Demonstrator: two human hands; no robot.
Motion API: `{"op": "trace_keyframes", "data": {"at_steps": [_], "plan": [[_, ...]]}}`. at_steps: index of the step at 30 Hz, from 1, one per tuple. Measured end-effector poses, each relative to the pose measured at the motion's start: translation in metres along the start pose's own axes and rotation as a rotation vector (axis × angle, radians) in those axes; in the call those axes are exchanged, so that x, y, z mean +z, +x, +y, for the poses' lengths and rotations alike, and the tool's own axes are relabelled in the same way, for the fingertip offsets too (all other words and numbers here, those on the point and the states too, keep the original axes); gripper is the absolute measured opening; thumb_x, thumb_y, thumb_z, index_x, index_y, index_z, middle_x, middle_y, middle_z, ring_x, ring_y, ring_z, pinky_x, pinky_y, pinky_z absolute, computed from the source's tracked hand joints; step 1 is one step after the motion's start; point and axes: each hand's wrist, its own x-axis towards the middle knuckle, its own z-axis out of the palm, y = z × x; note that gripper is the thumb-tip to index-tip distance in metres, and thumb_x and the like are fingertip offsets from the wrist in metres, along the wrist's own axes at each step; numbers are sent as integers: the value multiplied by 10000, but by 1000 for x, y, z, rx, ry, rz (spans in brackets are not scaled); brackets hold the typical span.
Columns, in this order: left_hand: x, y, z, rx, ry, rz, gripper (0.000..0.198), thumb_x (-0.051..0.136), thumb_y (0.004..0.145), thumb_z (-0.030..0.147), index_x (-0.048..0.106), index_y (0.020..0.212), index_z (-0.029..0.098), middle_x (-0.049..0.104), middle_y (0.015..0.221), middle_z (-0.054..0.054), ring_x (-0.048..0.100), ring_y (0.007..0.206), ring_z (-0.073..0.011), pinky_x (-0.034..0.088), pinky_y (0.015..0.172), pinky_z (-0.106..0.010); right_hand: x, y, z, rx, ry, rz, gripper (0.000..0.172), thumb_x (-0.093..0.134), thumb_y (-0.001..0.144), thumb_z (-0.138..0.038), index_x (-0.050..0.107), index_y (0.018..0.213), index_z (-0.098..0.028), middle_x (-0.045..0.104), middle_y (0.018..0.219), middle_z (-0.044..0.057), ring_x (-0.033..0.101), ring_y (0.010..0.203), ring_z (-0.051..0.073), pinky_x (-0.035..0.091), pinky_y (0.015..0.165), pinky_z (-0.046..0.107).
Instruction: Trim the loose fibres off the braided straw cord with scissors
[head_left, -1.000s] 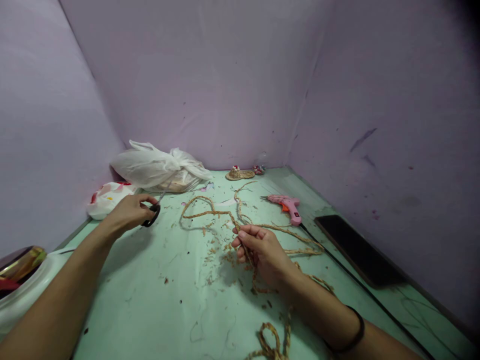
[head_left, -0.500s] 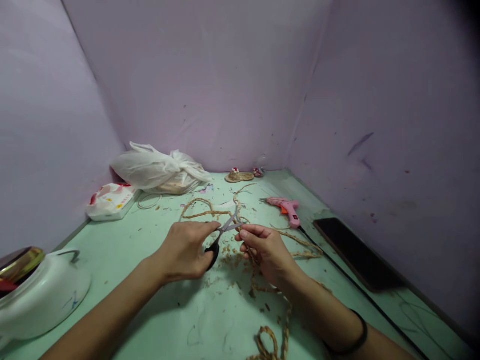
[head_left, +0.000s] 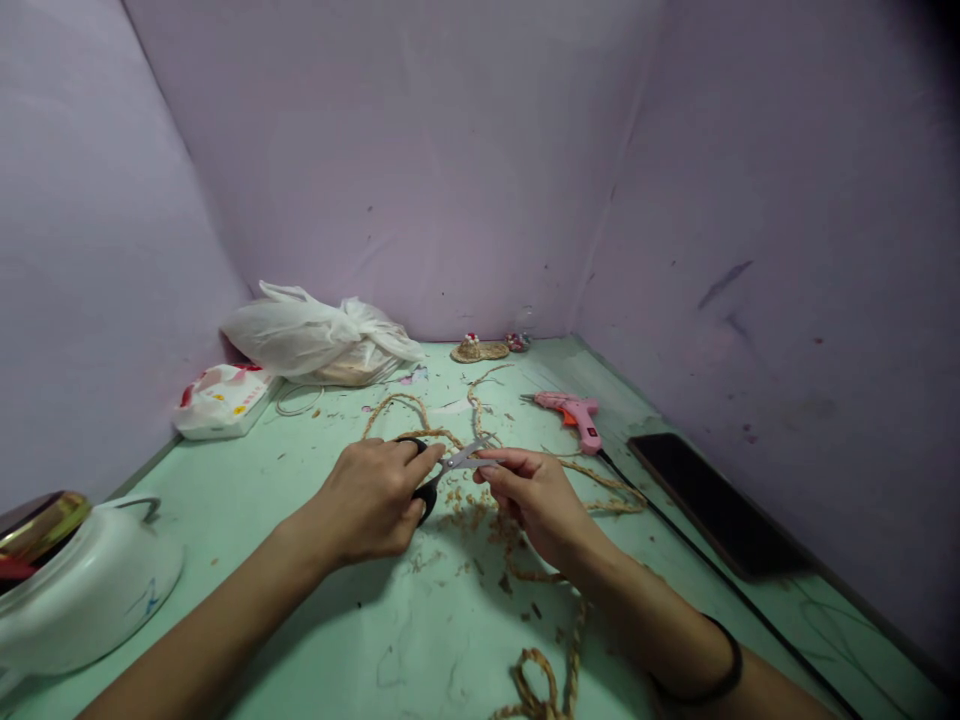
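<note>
My left hand (head_left: 379, 495) is closed round the black handles of a pair of scissors (head_left: 459, 461). The scissors' blades are spread and point right, their tips at the fingers of my right hand (head_left: 536, 495). Those fingers are pinched on a braided straw rope (head_left: 517, 560), a length of which hangs below the hand toward the table's near side. More of the rope loops behind the scissors and out to the right. Brown scraps (head_left: 469, 510) lie scattered beneath both hands.
A pink glue gun (head_left: 571, 415) with a black cord lies right, beside a dark phone (head_left: 712, 500). Far back stand a small woven piece (head_left: 480, 350) and a tied white plastic bag (head_left: 322, 335). A tissue pack (head_left: 225, 402) and a white pot (head_left: 97, 590) are at left.
The scissors have shifted slightly right, and their blades now reach the right fingers. The upper black handle has come into view. My right hand stays nearly in place.
</note>
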Motion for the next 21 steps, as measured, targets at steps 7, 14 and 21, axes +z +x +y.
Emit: {"op": "trace_keyframes", "data": {"at_steps": [7, 14, 21], "plan": [[-3, 0, -4, 31, -51, -53, 545, 446, 672, 214, 409, 1216, 207, 627, 882, -55, 583, 732, -224, 428, 617, -339, -1, -2, -5, -62, -44, -49, 207, 675, 555, -236, 693, 739, -141, 591, 527, -15, 281, 375, 28, 180, 385, 208], [-3, -1, -1, 43, -102, -101, 535, 427, 665, 178, 419, 1200, 186, 635, 845, -57, 589, 739, -220, 426, 628, -330, -2, -2, -4, -81, -69, -106, 155, 666, 596, -257, 689, 704, -149, 561, 525, -22, 266, 389, 34, 161, 388, 215], [-3, 1, -1, 57, -108, -117, 516, 404, 665, 144, 426, 1179, 183, 643, 807, -51, 594, 700, -209, 416, 598, -314, -3, -2, -1, -90, -100, -100, 120, 647, 624, -256, 666, 678, -150, 515, 491, -36, 244, 379, 37, 141, 375, 219]]}}
